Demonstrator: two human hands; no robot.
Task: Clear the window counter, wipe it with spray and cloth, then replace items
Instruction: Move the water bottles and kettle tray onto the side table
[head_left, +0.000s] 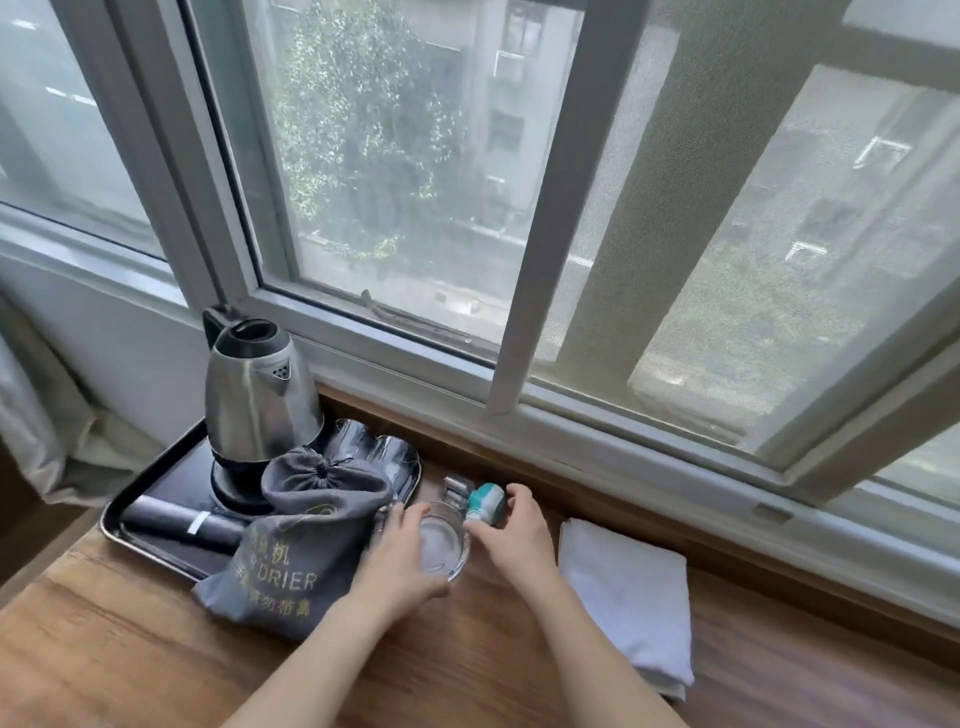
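Note:
A clear glass ashtray (443, 540) sits on the wooden window counter (156, 654). My left hand (402, 558) cups its left side. My right hand (511, 532) grips a small teal and white bottle (484, 501) lying just behind the ashtray. A folded white cloth (631, 597) lies on the counter to the right of my right hand. Left of the ashtray a grey drawstring hair-drier bag (296, 551) leans over the edge of a black tray (156, 545).
On the tray stand a steel electric kettle (257, 405), upturned glasses (374, 452) and a black rolled item (182, 522). The sliding window frame (519, 364) and its sill run right behind the counter. A curtain (47, 431) hangs at the far left.

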